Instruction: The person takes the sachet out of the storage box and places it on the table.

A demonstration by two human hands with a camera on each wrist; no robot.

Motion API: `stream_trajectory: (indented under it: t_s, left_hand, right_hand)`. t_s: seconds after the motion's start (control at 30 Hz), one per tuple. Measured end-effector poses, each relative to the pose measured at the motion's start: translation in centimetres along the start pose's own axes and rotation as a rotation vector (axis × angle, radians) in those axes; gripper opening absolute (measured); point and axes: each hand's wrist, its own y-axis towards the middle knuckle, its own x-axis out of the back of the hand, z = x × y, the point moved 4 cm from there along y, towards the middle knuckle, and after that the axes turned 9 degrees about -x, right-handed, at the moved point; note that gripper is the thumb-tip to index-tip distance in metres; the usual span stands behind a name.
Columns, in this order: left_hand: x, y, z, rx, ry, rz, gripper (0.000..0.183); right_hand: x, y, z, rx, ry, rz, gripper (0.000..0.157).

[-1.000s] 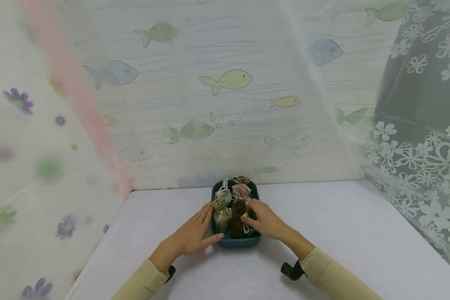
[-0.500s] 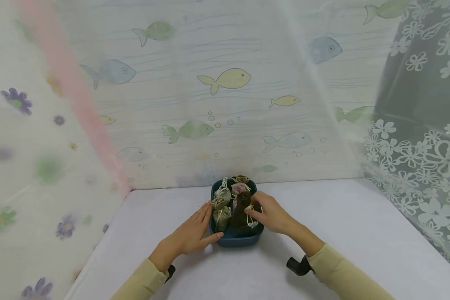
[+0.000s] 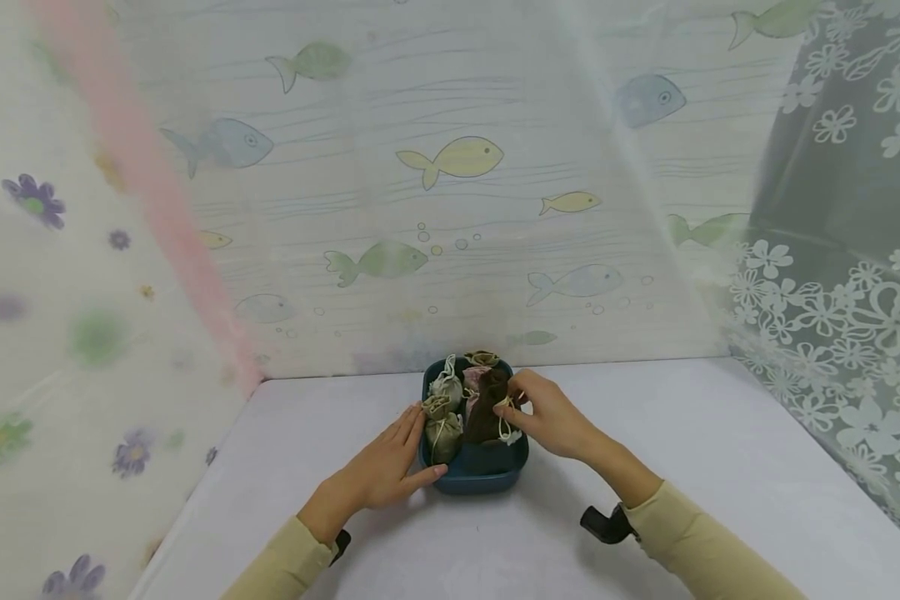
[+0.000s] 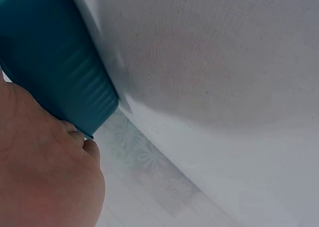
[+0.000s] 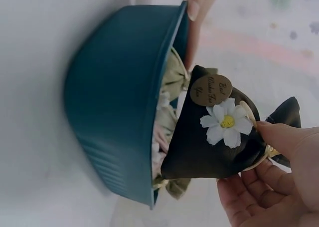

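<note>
A blue plastic basin [image 3: 477, 484] stands on the table and holds several small drawstring pouches. With thumb and fingers, my right hand [image 3: 551, 417] pinches the cinched neck of a dark brown pouch [image 5: 194, 152], lifted up to the basin's opening. This pouch bears a white artificial flower [image 5: 227, 122] and a round tag [image 5: 211, 90] with writing. My left hand [image 3: 382, 467] rests along the basin's left side, fingers straight and thumb at the front rim. Inside lie an olive-green pouch [image 3: 443, 439], a pale grey-green one [image 3: 446, 386] and a pink one [image 3: 473, 378], partly covered.
White cloth covers the table [image 3: 645, 467]. Behind it hangs a curtain [image 3: 450, 250] printed with fish, close to the basin's back edge. Flowered sheeting flanks both sides. A black wrist device [image 3: 606, 525] sits beneath the right sleeve.
My right hand has drawn the dark brown pouch up from among the others and tilted it, moving slightly right and away from me. The left hand has stayed still.
</note>
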Motion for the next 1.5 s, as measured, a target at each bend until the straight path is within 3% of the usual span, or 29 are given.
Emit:
stream_trajectory:
  t_s: [0.63,1.5]
  left_hand:
    - [-0.9,0.2,0.8,-0.002,0.012,-0.019,0.102]
    - [-1.1,0.1,0.6,0.014,0.054,-0.012,0.102]
  right_hand:
    - [3.3,0.7,-1.7,-0.019,-0.024,-0.064,0.016]
    - [7.6,0.7,-8.3,-0.14,-0.086,-0.159,0.021]
